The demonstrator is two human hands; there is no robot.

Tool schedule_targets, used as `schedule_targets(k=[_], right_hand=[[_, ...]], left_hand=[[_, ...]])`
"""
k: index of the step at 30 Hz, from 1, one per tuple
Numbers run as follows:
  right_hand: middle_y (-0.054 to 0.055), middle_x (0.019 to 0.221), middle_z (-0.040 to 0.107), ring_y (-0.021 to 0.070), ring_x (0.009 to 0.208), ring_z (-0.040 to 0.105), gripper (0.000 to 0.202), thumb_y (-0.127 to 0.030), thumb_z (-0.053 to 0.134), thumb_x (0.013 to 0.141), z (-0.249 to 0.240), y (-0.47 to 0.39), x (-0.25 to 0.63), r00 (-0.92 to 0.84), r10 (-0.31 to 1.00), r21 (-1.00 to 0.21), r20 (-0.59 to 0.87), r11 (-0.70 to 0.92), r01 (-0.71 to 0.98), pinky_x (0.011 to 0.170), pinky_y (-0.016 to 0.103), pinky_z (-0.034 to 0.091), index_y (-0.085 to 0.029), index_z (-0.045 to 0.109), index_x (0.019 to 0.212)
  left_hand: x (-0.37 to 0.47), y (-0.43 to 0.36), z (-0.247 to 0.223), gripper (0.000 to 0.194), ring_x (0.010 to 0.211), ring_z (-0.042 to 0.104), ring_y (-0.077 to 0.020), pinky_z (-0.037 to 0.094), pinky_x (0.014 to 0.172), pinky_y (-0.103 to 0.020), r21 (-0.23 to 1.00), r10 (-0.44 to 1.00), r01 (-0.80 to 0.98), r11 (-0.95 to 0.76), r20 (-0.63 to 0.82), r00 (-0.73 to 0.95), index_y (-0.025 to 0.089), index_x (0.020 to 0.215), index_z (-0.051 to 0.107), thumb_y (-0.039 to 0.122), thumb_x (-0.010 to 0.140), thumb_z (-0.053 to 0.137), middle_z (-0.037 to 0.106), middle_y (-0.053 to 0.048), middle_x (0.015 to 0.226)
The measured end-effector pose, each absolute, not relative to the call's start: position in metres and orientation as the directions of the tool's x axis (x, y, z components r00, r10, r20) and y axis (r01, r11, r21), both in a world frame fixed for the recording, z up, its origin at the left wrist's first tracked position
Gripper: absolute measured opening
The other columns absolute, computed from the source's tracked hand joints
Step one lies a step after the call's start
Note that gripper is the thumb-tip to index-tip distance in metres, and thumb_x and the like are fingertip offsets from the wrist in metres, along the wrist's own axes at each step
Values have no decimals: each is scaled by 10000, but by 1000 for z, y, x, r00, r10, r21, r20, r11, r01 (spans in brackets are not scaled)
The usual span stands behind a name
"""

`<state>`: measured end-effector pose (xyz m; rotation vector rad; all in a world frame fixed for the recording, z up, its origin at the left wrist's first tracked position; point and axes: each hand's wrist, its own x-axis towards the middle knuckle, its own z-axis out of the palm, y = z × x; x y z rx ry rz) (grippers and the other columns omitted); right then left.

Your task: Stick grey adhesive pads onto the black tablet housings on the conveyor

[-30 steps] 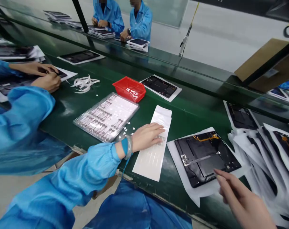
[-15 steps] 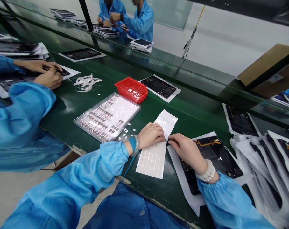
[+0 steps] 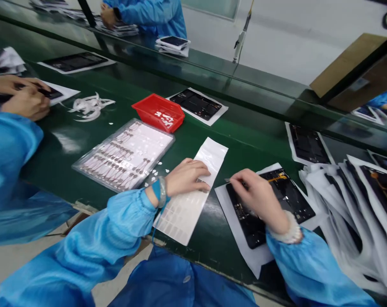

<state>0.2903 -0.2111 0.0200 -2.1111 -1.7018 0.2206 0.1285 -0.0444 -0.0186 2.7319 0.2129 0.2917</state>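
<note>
My left hand (image 3: 190, 177) lies over a white sheet of small rectangular stickers (image 3: 180, 219), its fingers stretched out across the strip. Lifted off to the right, my right hand (image 3: 254, 192) is closed in a pinch. A small pale piece that looks like a sticker (image 3: 227, 180) pokes out from its fingertips; the rest of it is hidden. Beneath the right hand is an opened black device panel (image 3: 289, 198) with an orange flex cable, lying on white paper. A clear tray (image 3: 142, 149) holding several small wired parts is left of the sheet.
Behind the tray sits a red bin (image 3: 158, 111) with white scraps. White peeled strips (image 3: 91, 106) lie farther left, near a co-worker's hands (image 3: 27, 100). Another panel (image 3: 198, 104) rests at the back. Panels interleaved with paper (image 3: 350, 213) crowd the right side. A cardboard box (image 3: 347, 64) leans above.
My right hand has moved away from the sticker sheet to above the device panel, with the small piece. My left hand's fingers have spread flat on the sheet. The view has shifted right.
</note>
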Motion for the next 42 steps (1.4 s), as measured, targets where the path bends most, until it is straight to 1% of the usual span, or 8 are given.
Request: schedule_targets(k=[2,4,8,11,16,26,38,42], right_hand=[[25,785,639,161,722,567,254,-401,488,882,19,-231,310,376,926,-665,-31,-301,684,663,274,417,-196,606,788],[23,753,633,180,746,560,287,-460,535,825,11,-249,323,406,901,-729,-151,-379,570,716,309,425,-204,608,717],[41,830,625,227,917,514,213,-386,566,796,-12,-267,321,462,881,-661,-99,-405,631,892,401,365,-226,633,672],[46,882,614,238,966,476,183,-322,544,827,-20,-269,311,491,868,-605,-78,-432,668,926,433,338,-234,634,694],[44,896,600,239,960,454,200,-288,527,847,-18,-266,310,467,877,-540,-110,-447,713,907,440,339,-236,639,690],[42,882,592,240,948,449,217,-299,534,841,-18,-264,308,474,873,-505,-115,-462,729,891,440,343,-238,644,665],[40,895,597,243,961,453,214,-292,535,837,-18,-264,307,493,862,-522,-115,-475,709,899,441,335,-235,636,657],[39,893,597,240,954,458,216,-292,533,841,-18,-265,307,491,865,-513,-105,-471,718,892,433,343,-232,628,656]], left_hand=[[128,-53,-14,372,1111,515,-209,313,921,-351,362,179,84,-929,239,954,178,1135,570,431,864,606,586,-57,1171],[131,-69,-10,270,1111,497,-217,346,917,-359,301,111,18,-953,297,948,181,1132,567,350,926,523,576,-64,1165],[144,-107,-12,186,1019,514,-212,413,823,-332,156,-142,-190,-969,276,951,178,1043,596,167,938,442,590,-53,1113],[149,-121,-20,213,1009,521,-203,419,811,-327,92,-208,-234,-968,230,951,173,1051,591,127,940,415,602,-58,1104],[150,-120,-24,227,1041,518,-204,417,832,-329,117,-213,-239,-964,200,956,180,1101,567,132,942,412,608,-56,1093],[150,-120,-24,253,1043,520,-213,433,833,-346,130,-209,-238,-962,206,956,171,1112,568,120,943,386,602,-69,1096],[150,-120,-26,233,1030,526,-215,422,823,-339,126,-205,-234,-964,204,957,169,1102,561,122,940,400,604,-50,1100],[152,-123,-27,228,1011,524,-218,412,814,-337,128,-185,-214,-968,207,961,164,1145,538,240,936,490,598,-53,1076]])
